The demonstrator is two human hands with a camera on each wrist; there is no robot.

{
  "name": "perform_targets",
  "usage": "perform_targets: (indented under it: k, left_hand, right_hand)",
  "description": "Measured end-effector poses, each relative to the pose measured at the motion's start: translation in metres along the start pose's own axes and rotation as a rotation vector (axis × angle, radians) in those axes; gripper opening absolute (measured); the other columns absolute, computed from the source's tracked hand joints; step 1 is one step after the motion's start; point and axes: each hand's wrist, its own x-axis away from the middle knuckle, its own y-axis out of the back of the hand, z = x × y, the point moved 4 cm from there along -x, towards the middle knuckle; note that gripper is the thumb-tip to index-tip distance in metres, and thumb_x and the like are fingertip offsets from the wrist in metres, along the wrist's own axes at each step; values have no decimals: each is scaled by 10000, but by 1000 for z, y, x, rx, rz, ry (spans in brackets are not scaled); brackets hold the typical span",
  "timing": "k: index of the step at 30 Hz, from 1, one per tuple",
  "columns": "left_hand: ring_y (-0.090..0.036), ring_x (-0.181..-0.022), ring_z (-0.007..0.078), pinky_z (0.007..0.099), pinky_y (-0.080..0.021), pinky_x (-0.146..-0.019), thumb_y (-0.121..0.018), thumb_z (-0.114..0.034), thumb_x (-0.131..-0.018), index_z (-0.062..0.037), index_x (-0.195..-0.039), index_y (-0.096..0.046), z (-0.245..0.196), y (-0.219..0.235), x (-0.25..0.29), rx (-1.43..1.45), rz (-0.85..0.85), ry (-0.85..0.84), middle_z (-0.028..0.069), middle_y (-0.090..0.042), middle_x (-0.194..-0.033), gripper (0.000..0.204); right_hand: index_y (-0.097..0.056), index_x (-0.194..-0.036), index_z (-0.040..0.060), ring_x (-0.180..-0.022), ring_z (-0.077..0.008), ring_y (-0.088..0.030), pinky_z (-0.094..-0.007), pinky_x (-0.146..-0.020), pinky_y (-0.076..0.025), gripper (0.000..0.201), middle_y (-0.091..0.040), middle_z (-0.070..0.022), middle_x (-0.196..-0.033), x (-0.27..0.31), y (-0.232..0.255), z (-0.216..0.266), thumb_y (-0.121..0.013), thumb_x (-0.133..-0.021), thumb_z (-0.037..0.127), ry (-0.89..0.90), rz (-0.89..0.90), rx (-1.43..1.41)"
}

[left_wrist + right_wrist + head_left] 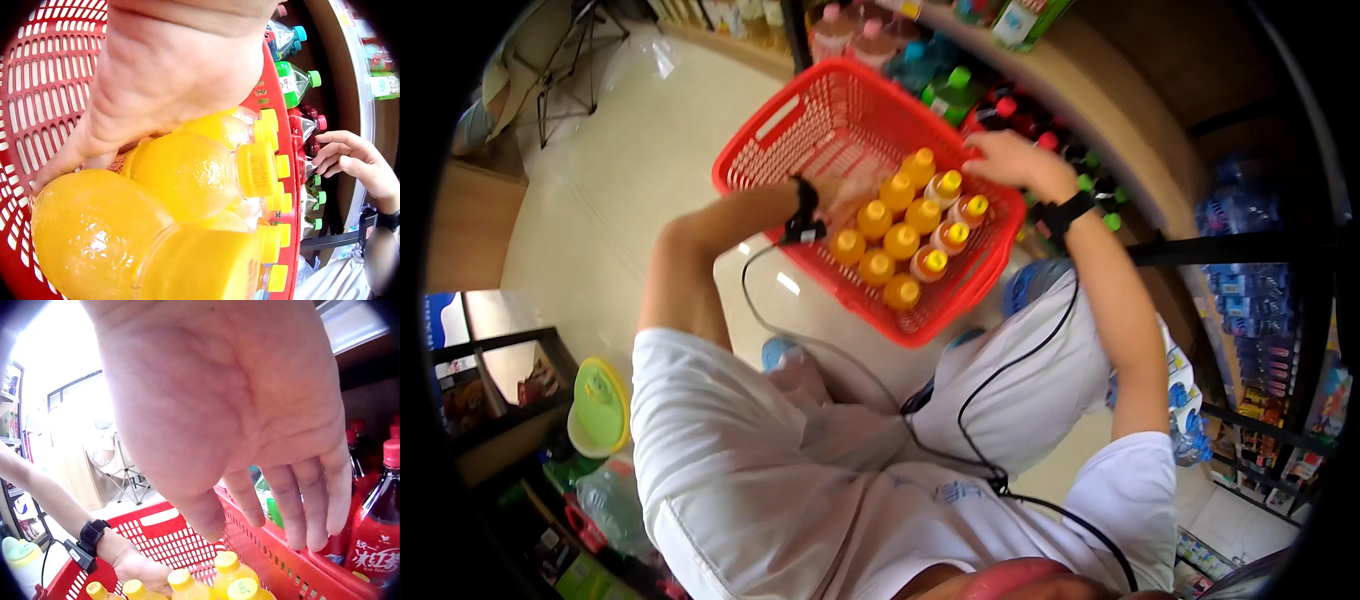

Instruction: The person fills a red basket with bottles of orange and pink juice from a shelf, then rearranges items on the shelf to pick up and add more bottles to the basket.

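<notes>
In the head view a red plastic basket [775,150] holds several orange-drink bottles [901,241] with yellow caps, standing upright in rows. My left hand [848,198] reaches down inside, at the outer side of these bottles. In the left wrist view the left hand [181,69] has its fingers extended down against a near bottle [94,231], which partly hides them. Over the basket's right rim is my right hand [1010,160]. From the right wrist view, the right hand [231,406] shows its palm, with fingers slightly bent at the rim and nothing held.
Right beside the basket runs a shelf [1090,75], with red-capped dark drink bottles [381,519] and a green bottle [294,83] along its foot. Shrink-wrapped water bottles [1245,215] stand farther right. A folding chair [540,60] is on the tiled floor.
</notes>
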Motion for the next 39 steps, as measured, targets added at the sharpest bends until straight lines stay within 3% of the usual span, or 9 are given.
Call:
perform_targets:
  k: [9,13,15,19,23,26,29,32,39]
  left_hand:
    - [-298,-1424,474,759,-280,-1036,-255,-796,-908,-228,-1588,-132,-1,17,3,-109,-144,107,137,-202,-1632,894]
    - [-134,-1470,508,798,-225,-1026,-326,-747,-926,-266,-1599,-90,-24,18,25,-107,-325,57,152,-2,-1661,860]
    - [-191,-1470,470,717,-267,-1084,-403,-721,-926,-167,-1594,-157,-47,24,41,-123,-393,1,223,-101,-1636,902]
    - [-667,-1076,303,408,-552,-904,-477,-533,-1003,46,-1273,-571,-131,-21,97,-533,-569,-362,230,-676,-1148,645]
    - [-506,-647,81,249,-414,-537,-452,-290,-1062,-26,-995,-632,-213,-90,155,-746,-617,-1001,-18,-502,-633,327]
    - [-497,-661,77,237,-428,-570,-459,-167,-1042,-28,-1117,-611,-239,-151,186,-703,-695,-1026,-22,-506,-701,219]
    - [-528,-711,67,234,-455,-640,-503,-119,-1011,-13,-1217,-570,-263,-198,203,-735,-745,-1322,-12,-567,-832,241]
    - [-600,-825,80,246,-496,-739,-648,-165,-946,11,-1292,-546,-277,-225,210,-905,-925,-1416,33,-642,-988,402]
    - [-616,-773,95,254,-499,-705,-691,-193,-912,73,-1241,-570,-318,-236,203,-1188,-1136,-1230,57,-673,-877,440]
  right_hand:
    - [-653,-1173,52,-1000,-399,-662,-468,-870,-526,380,-685,-244,-1067,0,31,28,-646,-884,299,-71,-63,-73]
    - [-691,-1006,36,-847,-380,-681,-435,-757,-536,273,-703,-214,-897,5,75,64,-663,-886,279,-17,-372,-137]
    - [-691,-940,34,-756,-337,-674,-398,-700,-532,228,-697,-179,-827,16,106,71,-663,-889,255,-53,-655,-306]
    - [-686,-929,34,-675,-140,-634,-294,-640,-507,135,-678,-84,-766,46,163,67,-664,-889,161,35,-1289,-516]
    - [-684,-995,46,-667,-133,-606,-293,-643,-491,196,-661,-55,-786,44,212,21,-684,-832,154,-48,-1499,-665]
    - [-681,-1007,24,-683,-140,-607,-292,-661,-492,217,-665,-52,-792,36,224,-1,-671,-836,158,-106,-1512,-1002]
    - [-685,-1005,3,-714,-157,-624,-291,-693,-496,217,-692,-63,-852,25,222,-21,-647,-853,152,-45,-1447,-1279]
    - [-694,-1031,27,-799,-182,-659,-313,-712,-512,209,-719,-91,-949,9,208,-42,-648,-874,158,-20,-1442,-1151]
    - [-648,-1167,79,-915,-259,-692,-364,-824,-534,329,-704,-110,-1111,-13,236,-44,-682,-855,179,4,-1342,-838]
